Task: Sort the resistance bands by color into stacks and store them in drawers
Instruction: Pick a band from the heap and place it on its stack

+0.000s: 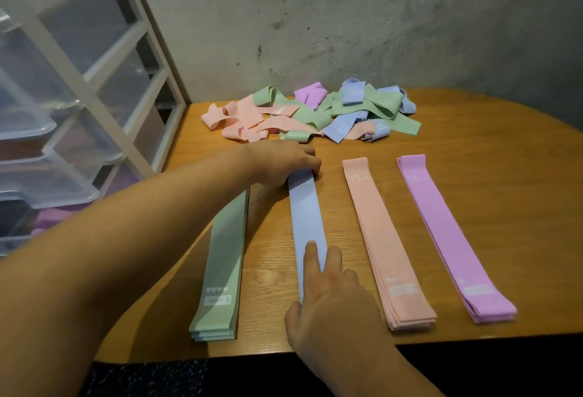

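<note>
Four flat stacks of bands lie side by side on the wooden table [504, 194]: green stack [220, 270], blue stack [304, 213], peach stack [385, 239], purple stack [448, 232]. My left hand [284, 160] rests on the far end of the blue stack, fingers curled over its edge. My right hand [328, 289] presses flat on the blue stack's near end with straight fingers. A tangled pile of mixed bands [309, 112] lies at the back by the wall.
A white-framed unit of clear plastic drawers [72, 112] stands at the left, some drawers pulled partly out, with purple bands visible in a lower one. A grey wall rises behind the table. The table's front edge is just below my right hand.
</note>
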